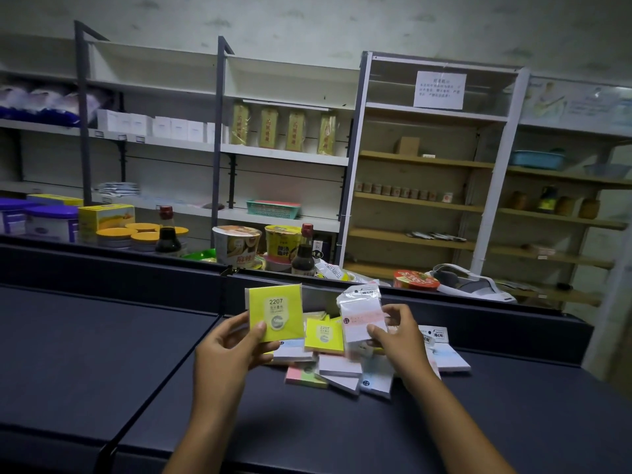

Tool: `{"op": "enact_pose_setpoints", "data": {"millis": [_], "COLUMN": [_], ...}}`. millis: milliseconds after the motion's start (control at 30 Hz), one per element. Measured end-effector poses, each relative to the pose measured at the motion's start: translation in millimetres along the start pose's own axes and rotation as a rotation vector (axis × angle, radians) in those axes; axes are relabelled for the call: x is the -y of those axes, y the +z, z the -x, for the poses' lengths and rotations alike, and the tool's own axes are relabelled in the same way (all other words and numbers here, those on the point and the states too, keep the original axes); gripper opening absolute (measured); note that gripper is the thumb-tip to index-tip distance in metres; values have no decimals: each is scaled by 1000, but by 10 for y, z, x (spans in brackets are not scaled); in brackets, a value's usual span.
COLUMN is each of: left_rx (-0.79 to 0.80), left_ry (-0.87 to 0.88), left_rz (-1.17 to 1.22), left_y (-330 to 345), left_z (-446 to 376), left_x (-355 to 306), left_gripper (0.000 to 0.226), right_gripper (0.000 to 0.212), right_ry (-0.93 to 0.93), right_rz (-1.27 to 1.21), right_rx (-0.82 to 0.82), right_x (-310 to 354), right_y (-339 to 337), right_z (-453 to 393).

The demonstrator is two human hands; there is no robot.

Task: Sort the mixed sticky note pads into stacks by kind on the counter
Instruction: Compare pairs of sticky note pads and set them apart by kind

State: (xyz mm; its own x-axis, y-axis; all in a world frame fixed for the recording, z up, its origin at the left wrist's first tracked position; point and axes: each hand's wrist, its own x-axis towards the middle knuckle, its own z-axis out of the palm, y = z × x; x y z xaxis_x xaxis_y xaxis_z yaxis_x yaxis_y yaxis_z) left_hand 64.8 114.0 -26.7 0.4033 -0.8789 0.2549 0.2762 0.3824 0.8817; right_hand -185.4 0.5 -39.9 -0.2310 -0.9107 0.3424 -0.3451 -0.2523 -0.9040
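My left hand (228,347) holds up a wrapped yellow-green sticky note pad (275,313) marked 2207, thumb on its front. A white pad in a clear packet (361,316) is pinched in my right hand (398,338), also raised above the counter. Below both hands lies a mixed heap on the dark counter (136,354): another yellow-green pad (324,336), a pink-and-green pad (305,377), several white pads (340,366) and a pale blue packet (376,379). More white packets (448,357) lie to the right, partly hidden by my right hand.
A raised dark ledge (478,313) runs behind the heap. Beyond it stand soy sauce bottles (303,251), instant noodle cups (236,246), tins (51,222) and shelving (284,155). A seam (164,371) divides the counter left of my arms.
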Motion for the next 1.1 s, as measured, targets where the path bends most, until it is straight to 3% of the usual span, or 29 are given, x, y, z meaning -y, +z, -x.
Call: {"op": "enact_pose_setpoints", "data": {"millis": [233,433,633,1100], "left_rx": [16,-13,-138,-310], "left_ry": [13,46,78,129], "left_rz": [36,6,-6,3], "left_y": [-47,-59,-223,-1257], "left_z": [319,636,927,1036], "left_x": [-95,-212,-384,-869], "left_gripper": [31,33,28,22], "right_gripper": [45,52,52,54], "right_ry": [3,-55,-114,-165], "right_rz": [-402,-359,-357,-407], "right_rx": [0,18,76,185], "right_x": [177,354,460,983], "right_y": [-111,-375,-462,382], "right_z": [709,1149,1418,1975]}}
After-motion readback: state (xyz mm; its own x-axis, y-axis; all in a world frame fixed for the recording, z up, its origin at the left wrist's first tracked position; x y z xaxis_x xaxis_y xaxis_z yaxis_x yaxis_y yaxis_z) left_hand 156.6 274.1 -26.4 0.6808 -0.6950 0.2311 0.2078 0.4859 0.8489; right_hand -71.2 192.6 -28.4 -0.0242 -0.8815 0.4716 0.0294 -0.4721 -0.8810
